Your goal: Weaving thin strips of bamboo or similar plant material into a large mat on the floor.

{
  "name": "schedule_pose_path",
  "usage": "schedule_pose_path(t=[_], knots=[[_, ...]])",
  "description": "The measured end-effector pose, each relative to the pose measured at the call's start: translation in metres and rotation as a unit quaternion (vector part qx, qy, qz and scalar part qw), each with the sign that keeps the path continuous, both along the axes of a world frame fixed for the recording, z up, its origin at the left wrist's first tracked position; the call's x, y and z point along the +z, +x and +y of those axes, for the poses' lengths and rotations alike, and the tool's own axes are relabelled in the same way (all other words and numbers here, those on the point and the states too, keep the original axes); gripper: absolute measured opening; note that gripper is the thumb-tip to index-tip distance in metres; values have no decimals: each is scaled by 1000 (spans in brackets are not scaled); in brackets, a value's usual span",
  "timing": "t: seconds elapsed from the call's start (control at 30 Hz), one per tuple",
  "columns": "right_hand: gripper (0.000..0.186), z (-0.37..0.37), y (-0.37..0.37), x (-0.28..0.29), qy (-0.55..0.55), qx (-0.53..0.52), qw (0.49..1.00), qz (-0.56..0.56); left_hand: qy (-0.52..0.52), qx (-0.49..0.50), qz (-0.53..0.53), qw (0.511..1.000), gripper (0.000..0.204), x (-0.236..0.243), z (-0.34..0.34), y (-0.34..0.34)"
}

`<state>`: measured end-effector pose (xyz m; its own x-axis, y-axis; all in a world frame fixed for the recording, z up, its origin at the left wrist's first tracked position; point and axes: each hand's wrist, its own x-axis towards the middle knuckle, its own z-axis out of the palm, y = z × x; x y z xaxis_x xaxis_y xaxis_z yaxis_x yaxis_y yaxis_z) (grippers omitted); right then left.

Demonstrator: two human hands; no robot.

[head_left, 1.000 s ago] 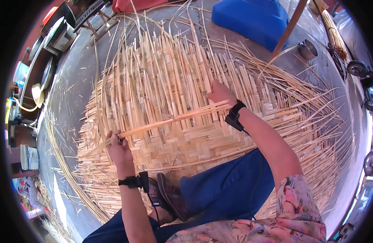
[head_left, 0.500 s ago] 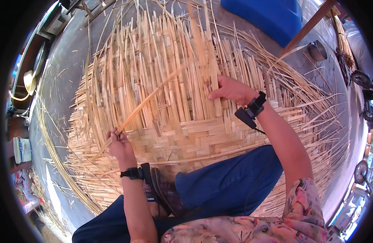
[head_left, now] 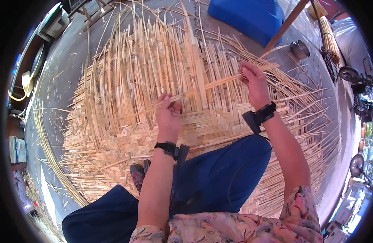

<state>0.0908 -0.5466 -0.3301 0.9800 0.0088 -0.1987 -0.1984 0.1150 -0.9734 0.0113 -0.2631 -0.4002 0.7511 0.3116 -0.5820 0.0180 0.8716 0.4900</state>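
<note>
A half-woven mat of pale bamboo strips [head_left: 134,137] lies under me, its loose ends standing out around the edges. My left hand [head_left: 168,113], near the middle of the weave, is closed on a long flat strip [head_left: 219,83] that crosses the upright strips diagonally. My right hand [head_left: 253,81], further up and to the right, pinches the same strip near its right end. Both wrists carry black strapped devices. My blue-trousered legs [head_left: 223,178] and a sandalled foot rest on the mat.
Beyond the mat are a blue plastic container [head_left: 245,18], a wooden pole [head_left: 287,24], a metal pot [head_left: 300,50] and a bundle of canes [head_left: 328,38]. Long strips [head_left: 53,158] lie at the left. A pale bucket [head_left: 17,150] stands at the left rim; wheeled vehicles [head_left: 356,164] line the right.
My left hand has moved right and up toward the middle. My right hand has gone right and up, and the strip now stretches between both hands higher across the mat.
</note>
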Motion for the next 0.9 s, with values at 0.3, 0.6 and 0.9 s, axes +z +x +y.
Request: schedule_pose_path(t=[0.3, 0.6, 0.9], knots=[[20, -74, -47, 38, -229, 18, 973, -15, 162, -261, 143, 941, 23, 22, -24, -53], [18, -8, -16, 32, -327, 236, 893, -201, 597, -412, -45, 687, 31, 29, -69, 35], [47, 22, 20, -48, -395, 201, 894, 63, 260, -461, -49, 847, 46, 29, -63, 45]])
